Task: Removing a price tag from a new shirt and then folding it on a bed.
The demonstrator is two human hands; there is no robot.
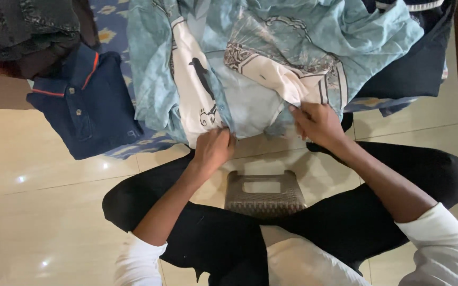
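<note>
Shirt (271,58), pale teal with cream printed panels, lies rumpled; left hand (213,148) and right hand (318,123) grips pinch its hem.

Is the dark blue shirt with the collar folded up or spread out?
Folded. The dark blue shirt lies as a neat rectangle, collar on top, sleeves tucked away, beside the crumpled light blue printed shirt.

I see a patterned blue mat (113,26) on the tiled floor (38,212), carrying the teal shirt (271,47) and folded navy polo (86,103).

Soft, even indoor light from above; small specular glints on the glossy floor tiles (38,212). Shadows faint. Slight motion blur at the right hand (318,123); dark upper corners lose detail.
</note>
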